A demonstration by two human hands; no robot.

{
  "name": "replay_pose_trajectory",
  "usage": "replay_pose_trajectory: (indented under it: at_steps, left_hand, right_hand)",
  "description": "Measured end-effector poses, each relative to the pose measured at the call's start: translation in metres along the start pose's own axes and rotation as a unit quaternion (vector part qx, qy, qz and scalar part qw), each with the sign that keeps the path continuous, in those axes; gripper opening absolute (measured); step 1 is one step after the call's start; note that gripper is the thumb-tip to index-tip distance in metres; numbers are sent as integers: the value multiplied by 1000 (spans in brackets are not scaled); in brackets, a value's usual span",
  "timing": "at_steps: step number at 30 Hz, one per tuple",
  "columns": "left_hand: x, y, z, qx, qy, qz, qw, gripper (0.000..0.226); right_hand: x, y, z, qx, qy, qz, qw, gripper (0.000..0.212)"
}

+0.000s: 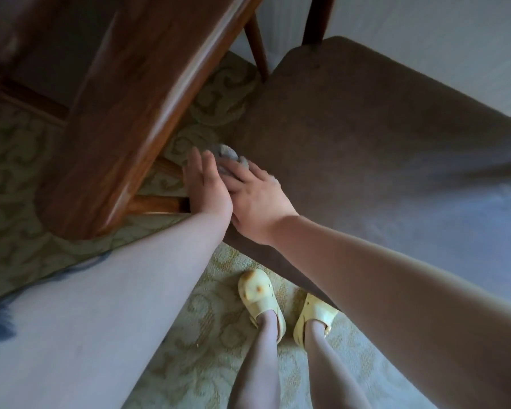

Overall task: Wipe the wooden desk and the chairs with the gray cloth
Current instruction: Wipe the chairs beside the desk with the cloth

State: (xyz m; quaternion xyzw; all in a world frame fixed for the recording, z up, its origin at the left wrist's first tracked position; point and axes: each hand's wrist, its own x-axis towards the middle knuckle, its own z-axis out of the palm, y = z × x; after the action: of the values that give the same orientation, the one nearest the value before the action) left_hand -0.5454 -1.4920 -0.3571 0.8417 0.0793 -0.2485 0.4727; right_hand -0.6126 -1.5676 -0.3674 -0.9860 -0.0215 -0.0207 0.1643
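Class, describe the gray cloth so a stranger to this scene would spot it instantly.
Find the wide brown chair seat right of the wooden desk. At its near-left corner the two hands meet; the gray cloth bunches under the right hand. It is the only fuzzy gray lump there.

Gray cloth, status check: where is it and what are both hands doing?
Right hand presses gray cloth onto chair seat corner. Left hand open alongside, touching the cloth. Wooden desk close beside; nothing blocking.
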Motion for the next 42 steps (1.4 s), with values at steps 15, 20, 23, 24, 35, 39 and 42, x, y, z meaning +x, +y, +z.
replay_pose_trajectory:
  at_steps: [15, 20, 23, 24, 35, 39, 42]
  left_hand:
    - [-34, -28, 21, 395, 38, 236, 887, 59]
    - [-53, -21, 35, 451, -29, 316, 834, 61]
    - [-67, -18, 55, 459, -61, 338, 820, 61]
    - [-72, -18, 63, 459, -68, 343, 817, 61]
    - [-124, -29, 104, 493, -157, 431, 740, 59]
    - [-132, -34, 107, 507, -162, 424, 733, 60]
    - [-141, -34, 115, 506, -162, 415, 738, 61]
  right_hand:
    - [-128, -32, 7, -20, 71, 230, 971, 52]
    - [-214, 1, 6, -76, 57, 198, 975, 59]
    - [-229, 43, -20, -71, 202, 565, 797, 51]
    - [-220, 46, -22, -83, 229, 626, 741, 48]
    - [-319, 10, -6, -91, 190, 574, 791, 55]
    - [-272, 19, -9, -63, 279, 768, 573, 53]
    - [-233, -16, -6, -24, 219, 727, 650, 57]
